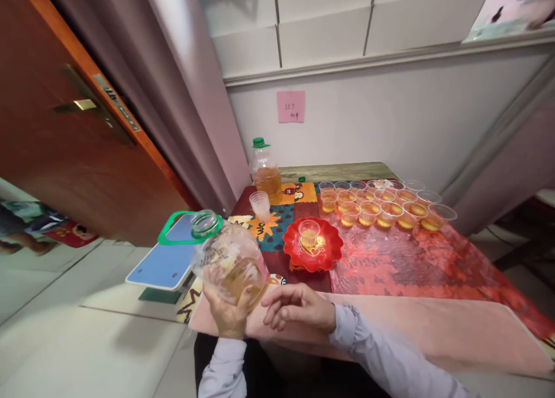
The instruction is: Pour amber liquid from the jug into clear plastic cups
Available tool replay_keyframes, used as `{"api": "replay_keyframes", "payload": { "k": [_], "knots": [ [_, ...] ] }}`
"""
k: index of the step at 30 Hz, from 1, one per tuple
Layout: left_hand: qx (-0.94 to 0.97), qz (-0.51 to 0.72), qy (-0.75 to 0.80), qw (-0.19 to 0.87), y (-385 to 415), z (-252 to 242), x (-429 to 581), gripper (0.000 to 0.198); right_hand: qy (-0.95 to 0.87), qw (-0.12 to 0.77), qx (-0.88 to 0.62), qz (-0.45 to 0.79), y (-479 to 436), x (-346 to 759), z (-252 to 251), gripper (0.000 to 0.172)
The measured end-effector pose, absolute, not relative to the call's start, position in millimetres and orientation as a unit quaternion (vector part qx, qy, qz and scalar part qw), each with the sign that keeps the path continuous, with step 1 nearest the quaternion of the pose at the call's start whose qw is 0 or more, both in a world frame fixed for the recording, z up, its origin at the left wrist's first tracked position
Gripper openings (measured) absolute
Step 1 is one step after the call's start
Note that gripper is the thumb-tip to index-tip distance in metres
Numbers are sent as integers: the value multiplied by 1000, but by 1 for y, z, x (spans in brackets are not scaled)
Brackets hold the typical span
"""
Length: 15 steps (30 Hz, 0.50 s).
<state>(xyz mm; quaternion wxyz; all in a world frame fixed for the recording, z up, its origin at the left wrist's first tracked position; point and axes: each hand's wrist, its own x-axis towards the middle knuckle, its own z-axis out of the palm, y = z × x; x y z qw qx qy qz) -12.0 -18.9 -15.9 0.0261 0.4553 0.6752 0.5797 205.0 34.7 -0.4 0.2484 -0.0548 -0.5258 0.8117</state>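
Note:
My left hand (228, 311) is wrapped round the lower side of a clear plastic jug (229, 265). The jug leans to the left, uncapped, with a green ring and handle at its neck and amber liquid low inside. Just right of it, my right hand (299, 307) hovers with loosely bent fingers apart and nothing in them. Beyond my hands sits a red scalloped plate (333, 259), bearing one clear plastic cup (309, 235) with a little amber liquid.
Rows of filled clear cups (368, 213) stand at the table's back right. Behind the plate are stacked cups (261, 206), a second jug (267, 178) with a green cap, and a loose green cap (302, 179). A blue stool (160, 265) stands left; pink cloth (411, 323) covers the front edge.

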Motion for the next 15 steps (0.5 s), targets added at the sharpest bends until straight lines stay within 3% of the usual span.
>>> {"api": "replay_keyframes", "payload": {
  "k": [3, 7, 10, 15],
  "knots": [
    [436, 585, 681, 62, -21, -13, -8, 109, -671, 286, -137, 670, 42, 229, 27, 41],
    [436, 599, 667, 83, -20, -10, -4, 111, -799, 352, -315, 371, 75, 270, 52, 27],
    [426, 614, 658, 97, -19, -7, -1, 114, -843, 286, -409, 201, 88, 290, 47, 26],
    [432, 604, 660, 112, -21, -3, 1, 118, -886, 127, -439, 76, 77, 286, 19, 20]
  ]
}}
